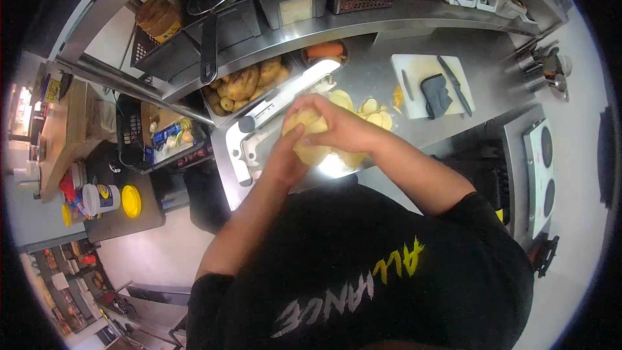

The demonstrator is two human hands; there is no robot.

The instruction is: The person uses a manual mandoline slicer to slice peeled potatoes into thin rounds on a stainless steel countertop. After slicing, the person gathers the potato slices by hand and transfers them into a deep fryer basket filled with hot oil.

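Before my chest, above the steel counter [384,75], a bunch of pale yellow potato slices [311,129] is held between both hands. My left hand [291,148] grips it from the near left side, thumb on top. Around its far and right side curls my right hand [328,124]. A white slicer [272,104], seemingly a mandoline, lies just left of the hands, partly hidden by them. More potato slices [376,114] are spread on the counter to the right, and others show beneath my right forearm.
A tray of unpeeled potatoes [248,85] and a container with a carrot [324,50] stand behind the slicer. To the right, a white cutting board [413,65] holds a knife [456,85] and a dark cloth [436,96]. A pan handle [209,48] overhangs the shelf edge [291,34].
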